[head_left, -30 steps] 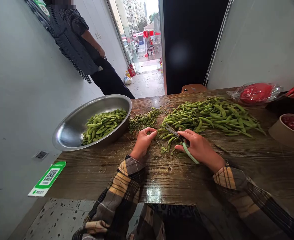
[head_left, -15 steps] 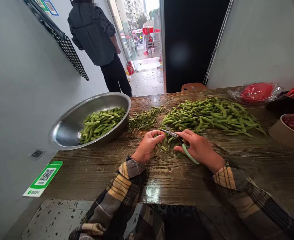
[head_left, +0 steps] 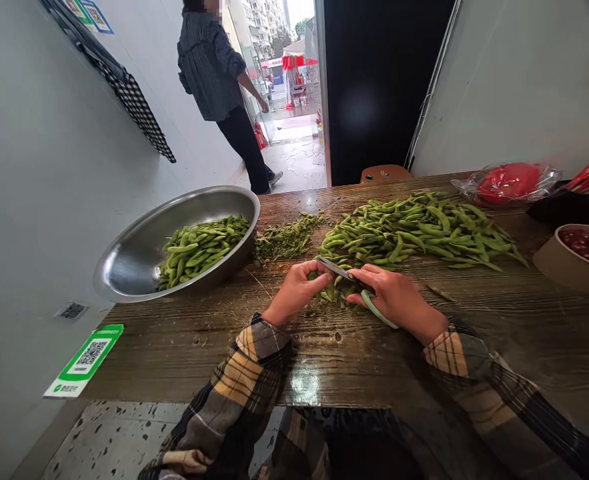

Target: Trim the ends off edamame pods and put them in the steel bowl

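Observation:
My right hand grips a pair of scissors with pale green handles. The blades are together and point left, close to the fingertips of my left hand. Those fingers pinch a green edamame pod, mostly hidden behind them. Just beyond my hands lies a wide heap of edamame pods. Small green trimmings are piled to its left. A large steel basin stands tilted at the left, with many pods in its lower side.
The wooden table carries a red item in clear plastic and a paper bowl of dark red pieces on the right. A green QR card is at the left edge. Another person is near the doorway.
The scissor blades have gone from apart to together beside my left fingertips. The other person has stepped right, towards the doorway. The basin and heaps stay put.

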### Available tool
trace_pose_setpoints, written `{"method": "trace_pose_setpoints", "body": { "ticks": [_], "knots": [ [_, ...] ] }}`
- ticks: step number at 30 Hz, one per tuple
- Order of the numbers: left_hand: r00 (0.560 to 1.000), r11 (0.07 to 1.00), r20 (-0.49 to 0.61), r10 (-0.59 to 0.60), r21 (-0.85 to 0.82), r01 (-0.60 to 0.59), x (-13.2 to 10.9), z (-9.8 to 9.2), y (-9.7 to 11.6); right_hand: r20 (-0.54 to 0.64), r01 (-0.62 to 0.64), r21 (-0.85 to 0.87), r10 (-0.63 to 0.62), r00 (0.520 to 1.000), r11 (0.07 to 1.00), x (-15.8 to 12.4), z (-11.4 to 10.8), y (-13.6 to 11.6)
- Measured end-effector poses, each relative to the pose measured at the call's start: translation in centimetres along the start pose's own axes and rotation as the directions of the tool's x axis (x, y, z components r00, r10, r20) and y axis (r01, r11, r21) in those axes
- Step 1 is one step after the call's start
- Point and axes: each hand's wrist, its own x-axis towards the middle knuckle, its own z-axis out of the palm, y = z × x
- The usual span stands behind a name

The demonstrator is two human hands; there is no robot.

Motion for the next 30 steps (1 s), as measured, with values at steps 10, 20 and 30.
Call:
{"method": "trace_pose_setpoints", "body": {
  "ticks": [10, 20, 30],
  "knots": [
    [0.938, 0.977, -0.316, -0.142, -0.197, 0.081, -0.16, 0.08, -0.26, -0.106, -0.077, 0.120, 0.090, 0.990, 0.990, 0.15, 0.40, 0.64],
    [0.919, 0.977, -0.370, 0.137, 0.203, -0.064, -0.37, 0.48, 0.00, -0.081, -0.081, 0.155, 0.095, 0.992, 0.985, 0.13, 0.40, 0.65],
    [0.912, 0.942, -0.352, 0.209, 0.323, -0.091, -0.77, 0.99, 0.43, -0.096, -0.072, 0.178, 0.090, 0.991, 0.981, 0.14, 0.49, 0.73]
  ]
}}
